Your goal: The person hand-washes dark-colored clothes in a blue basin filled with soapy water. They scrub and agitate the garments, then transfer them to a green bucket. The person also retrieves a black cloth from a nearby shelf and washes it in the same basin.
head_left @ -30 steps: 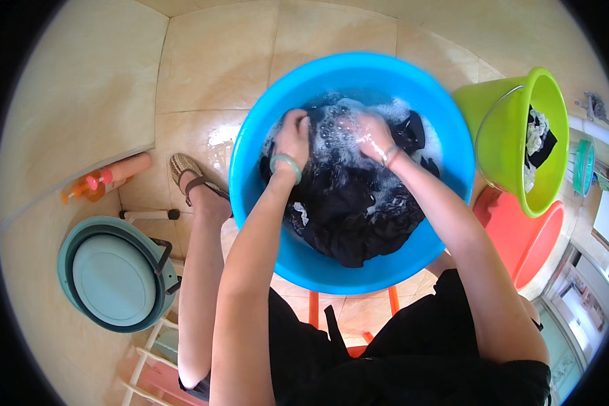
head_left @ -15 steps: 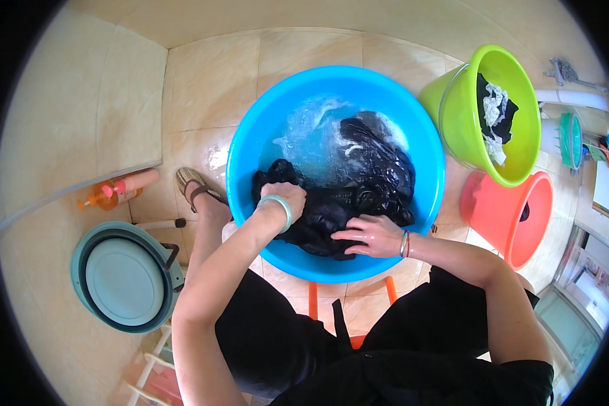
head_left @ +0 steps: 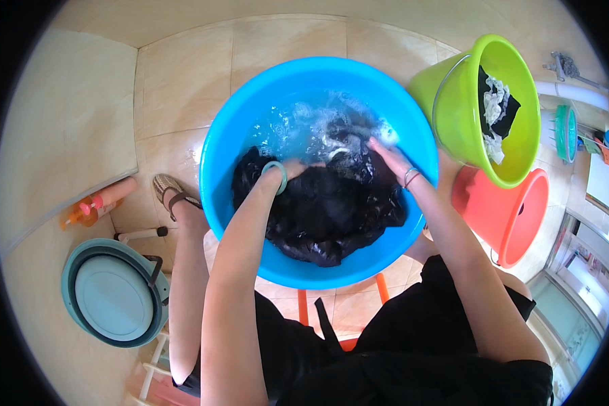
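Note:
A wide blue basin (head_left: 218,122) on the floor in front of me holds sudsy water and a dark wet garment (head_left: 331,210). The garment is bunched over the near half of the basin, its far part under foam. My left hand (head_left: 295,168), below a pale green bangle, presses at the garment's far left edge; its fingers are blurred and partly hidden. Over at the right, my right hand (head_left: 388,158) lies with fingers stretched out along the garment's far right edge, near the foam. Bracelets circle that wrist.
A lime green bucket (head_left: 446,101) with black and white cloths stands right of the basin. Beside it is a coral red bucket (head_left: 484,210). On the left are a grey-green folding tub (head_left: 113,298) and pink and orange bottles (head_left: 108,196) by the wall.
Both hands have moved to the far side of the garment, the right one farther away from me. The garment is now spread wider toward the basin's near side.

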Demonstrator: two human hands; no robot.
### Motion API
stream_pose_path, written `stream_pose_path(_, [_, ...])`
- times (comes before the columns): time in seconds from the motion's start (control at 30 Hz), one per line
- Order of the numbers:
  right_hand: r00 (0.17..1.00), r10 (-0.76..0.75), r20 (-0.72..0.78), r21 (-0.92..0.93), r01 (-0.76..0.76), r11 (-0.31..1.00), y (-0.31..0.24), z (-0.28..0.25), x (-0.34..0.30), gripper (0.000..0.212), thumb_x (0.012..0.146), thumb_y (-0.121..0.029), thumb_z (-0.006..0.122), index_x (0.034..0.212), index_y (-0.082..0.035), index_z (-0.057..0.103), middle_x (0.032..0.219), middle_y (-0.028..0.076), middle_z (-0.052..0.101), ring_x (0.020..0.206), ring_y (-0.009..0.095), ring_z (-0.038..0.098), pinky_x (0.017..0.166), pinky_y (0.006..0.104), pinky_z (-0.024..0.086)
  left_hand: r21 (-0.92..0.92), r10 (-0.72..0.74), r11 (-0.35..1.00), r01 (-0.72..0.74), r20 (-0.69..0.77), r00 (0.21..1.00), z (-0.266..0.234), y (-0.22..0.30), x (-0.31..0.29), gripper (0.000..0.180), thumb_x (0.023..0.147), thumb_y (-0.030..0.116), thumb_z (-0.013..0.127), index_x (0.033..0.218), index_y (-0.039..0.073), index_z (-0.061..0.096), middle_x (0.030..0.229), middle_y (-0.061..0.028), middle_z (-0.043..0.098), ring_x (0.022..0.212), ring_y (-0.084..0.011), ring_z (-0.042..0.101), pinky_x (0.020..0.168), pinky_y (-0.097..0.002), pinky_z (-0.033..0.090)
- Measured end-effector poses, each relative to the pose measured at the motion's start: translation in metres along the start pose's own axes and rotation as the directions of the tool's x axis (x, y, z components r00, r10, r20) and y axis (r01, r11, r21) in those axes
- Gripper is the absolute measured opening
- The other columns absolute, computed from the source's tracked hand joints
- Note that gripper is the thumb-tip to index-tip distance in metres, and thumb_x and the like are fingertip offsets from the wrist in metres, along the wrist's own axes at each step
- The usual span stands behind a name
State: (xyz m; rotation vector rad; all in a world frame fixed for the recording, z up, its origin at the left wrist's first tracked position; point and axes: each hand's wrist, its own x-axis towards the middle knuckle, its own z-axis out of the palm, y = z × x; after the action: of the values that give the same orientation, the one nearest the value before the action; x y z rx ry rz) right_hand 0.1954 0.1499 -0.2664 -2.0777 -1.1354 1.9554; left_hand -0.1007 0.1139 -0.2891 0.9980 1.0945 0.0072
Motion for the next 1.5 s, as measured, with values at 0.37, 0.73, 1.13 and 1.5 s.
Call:
stream_pose_path(0.37, [0.889,-0.098,0.447,0.187,0.014,0.982,-0.05,0.038,-0.035,0.035,0.089,-0.029,0.068,0.11,-0.001,0.067,0.101,0.002,0.067,0.09,0.009,0.062,0.079,0.0236,0.049,-0.129,-0.015,0.991,-0.036,-0.377,0.926,0.071,-0.013,-0.039,0.056,0.071,0.013,0.078,0.12,-0.003,0.055,0.111,-0.0138,0.068,0.101,-0.0248,0.065,0.094,-0.0355,0.048])
stream_pose_path(0.73, [0.703,-0.431,0.566,0.009,0.517,0.856,-0.149,0.001,-0.137,0.035,0.087,-0.019,0.072,0.113,0.003,0.064,0.102,0.0,0.065,0.095,0.006,0.055,0.085,0.0251,0.046,-0.26,0.21,0.791,-0.554,-0.735,0.644,0.11,0.109,-0.164,0.029,0.078,-0.006,0.068,0.104,0.0,0.059,0.098,-0.0055,0.068,0.09,-0.0093,0.062,0.081,-0.0245,0.049])
stream_pose_path(1.13, [0.525,-0.54,0.658,-0.544,0.827,0.141,-0.08,0.005,-0.156,0.031,0.076,-0.02,0.064,0.103,-0.006,0.068,0.114,0.014,0.06,0.119,0.03,0.049,0.101,0.041,0.037,0.56,0.427,0.818,-0.13,-0.44,0.79,0.136,0.066,-0.191,0.029,0.074,0.005,0.062,0.101,0.013,0.058,0.097,-0.0127,0.06,0.09,-0.0356,0.062,0.076,-0.0431,0.05])
stream_pose_path(1.5, [0.509,-0.84,0.186,-0.869,0.484,0.101,-0.073,0.091,-0.141,0.064,0.083,-0.053,0.065,0.136,-0.021,0.05,0.153,0.018,0.027,0.136,0.044,0.032,0.105,0.0582,0.033,0.584,0.297,0.757,0.294,-0.707,0.641,0.11,0.044,-0.147,0.06,0.091,0.06,0.048,0.146,0.041,0.035,0.161,-0.0103,0.006,0.147,-0.0407,0.006,0.103,-0.076,0.018])
